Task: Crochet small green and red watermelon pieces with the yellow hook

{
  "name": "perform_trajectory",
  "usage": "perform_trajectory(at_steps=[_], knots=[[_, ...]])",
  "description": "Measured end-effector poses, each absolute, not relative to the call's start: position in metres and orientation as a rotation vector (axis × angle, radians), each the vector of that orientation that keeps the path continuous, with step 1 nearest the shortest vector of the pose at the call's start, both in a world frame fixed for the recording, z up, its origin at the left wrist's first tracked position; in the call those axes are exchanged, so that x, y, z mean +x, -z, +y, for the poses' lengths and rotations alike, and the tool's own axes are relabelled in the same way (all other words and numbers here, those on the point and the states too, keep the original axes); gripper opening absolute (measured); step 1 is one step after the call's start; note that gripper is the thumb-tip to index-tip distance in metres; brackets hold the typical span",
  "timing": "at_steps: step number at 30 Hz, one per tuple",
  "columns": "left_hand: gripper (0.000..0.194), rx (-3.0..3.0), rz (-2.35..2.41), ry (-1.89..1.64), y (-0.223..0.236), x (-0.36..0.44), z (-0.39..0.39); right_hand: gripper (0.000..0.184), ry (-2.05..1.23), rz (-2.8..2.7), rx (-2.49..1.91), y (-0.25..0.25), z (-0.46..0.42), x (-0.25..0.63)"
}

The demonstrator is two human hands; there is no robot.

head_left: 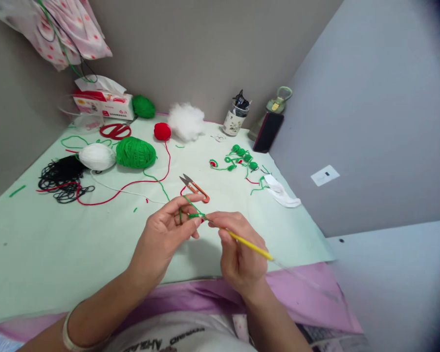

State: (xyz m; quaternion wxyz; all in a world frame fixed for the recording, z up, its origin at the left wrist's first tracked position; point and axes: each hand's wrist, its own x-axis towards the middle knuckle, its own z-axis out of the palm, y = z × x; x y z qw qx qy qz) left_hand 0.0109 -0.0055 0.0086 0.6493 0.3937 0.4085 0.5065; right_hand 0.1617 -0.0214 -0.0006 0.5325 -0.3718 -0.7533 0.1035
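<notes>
While the left hand (pixel 163 230) pinches a small green crocheted piece (pixel 193 215) between thumb and fingers, its index finger extended under a green strand, the right hand (pixel 244 252) grips a yellow-handled hook (pixel 251 246) like a pen, the hook's far end at the piece. Location of the piece: between the 2 hands, over the near middle of a pale green table cover (pixel 95 264).

Just beyond the left fingertips: 1 pair of orange-handled snips (pixel 201 191), blades apart, pointing far left.

Left side: 1 tissue box (pixel 113 106), far; 1 pair of red-handled scissors (pixel 115 131); 1 white yarn ball (pixel 97 157) beside 1 large green yarn ball (pixel 136 152); 1 black yarn tangle (pixel 62 174), nearer.

Far middle: 1 red yarn ball (pixel 162 131), strand curving left; 1 heap of white fibre (pixel 187 121).

Far right: 1 cup (pixel 232 123) of dark items; 1 phone (pixel 268 132) upright before 1 bottle (pixel 275 104); nearer, several small green crocheted bits (pixel 247 158); 1 crumpled white strip (pixel 281 192).
</notes>
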Motion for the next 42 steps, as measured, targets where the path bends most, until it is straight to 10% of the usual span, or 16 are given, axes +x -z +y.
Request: perform_trajectory(at_steps=[5,15,24,42], knots=[[0.042,0.639,0.777,-1.046,-0.007,0.012,-0.005,0.03,0.152,-1.919,-0.911,0.01,-0.017,0.158],[0.034,0.592,0.71,-0.938,-0.014,0.009,0.0,0.018,-0.726,-1.339,-0.878,0.001,-0.009,0.159],[0.034,0.551,0.709,-0.96,-0.007,0.012,0.002,0.033,-0.135,-1.788,-0.936,0.007,-0.016,0.161],[0.026,0.618,0.747,-0.985,-0.003,0.01,-0.001,0.017,-0.922,-1.26,-0.921,0.008,-0.006,0.162]])
